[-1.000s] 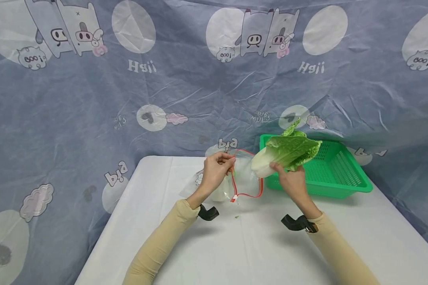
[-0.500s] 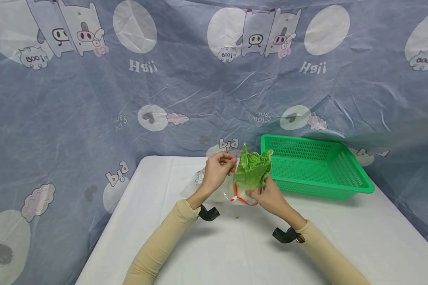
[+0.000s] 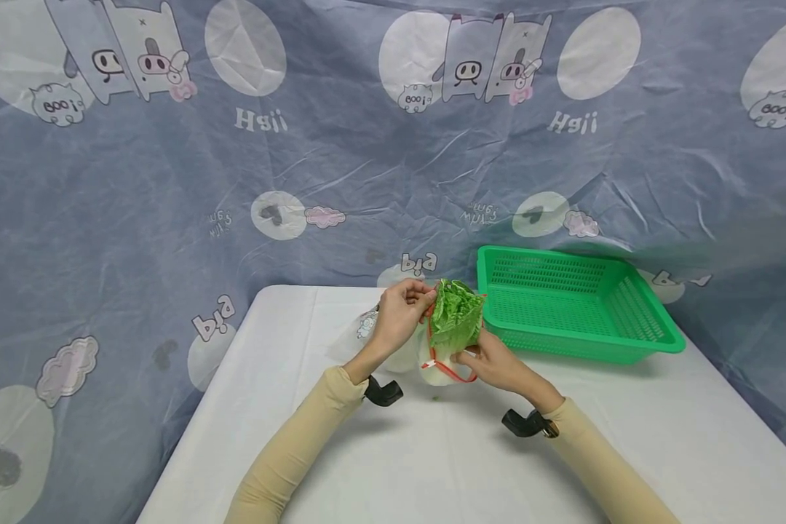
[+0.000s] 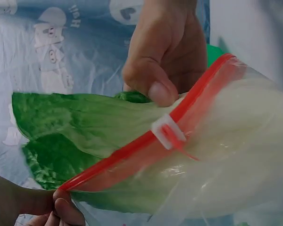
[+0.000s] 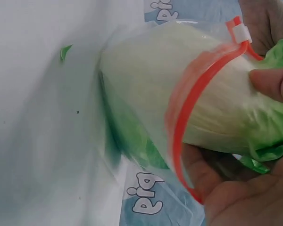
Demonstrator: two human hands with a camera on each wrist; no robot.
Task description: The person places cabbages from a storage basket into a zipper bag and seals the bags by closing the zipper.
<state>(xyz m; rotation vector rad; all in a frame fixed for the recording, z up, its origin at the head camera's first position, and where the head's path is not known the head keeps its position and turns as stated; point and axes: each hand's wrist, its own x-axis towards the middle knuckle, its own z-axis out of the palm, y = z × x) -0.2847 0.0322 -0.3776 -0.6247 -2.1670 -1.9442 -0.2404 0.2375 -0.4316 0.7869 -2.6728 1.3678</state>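
A Chinese cabbage [image 3: 457, 320] stands with its white base inside a clear zip bag [image 4: 254, 141] and its green leaves above the opening. My right hand [image 3: 498, 364] holds the cabbage around its middle, thumb on the near side and fingers beneath, right at the bag's mouth. My left hand [image 3: 398, 313] pinches the far corner of the bag's red zip edge. That edge slants across the cabbage, with a white slider [image 4: 167, 132] on it. In the right wrist view, the bag's clear film wraps the pale cabbage base.
A green slotted basket [image 3: 583, 340] stands at the back right of the white table [image 3: 380, 458]. Clear printed plastic [image 3: 367, 325] lies behind my left hand. A small green leaf scrap [image 5: 65, 52] is on the tabletop. A patterned grey-blue cloth [image 3: 393, 167] hangs behind.
My right hand has brought the cabbage left from in front of the basket, turned it leaves-up and lowered its base into the bag. My left hand has stayed at the zip edge.
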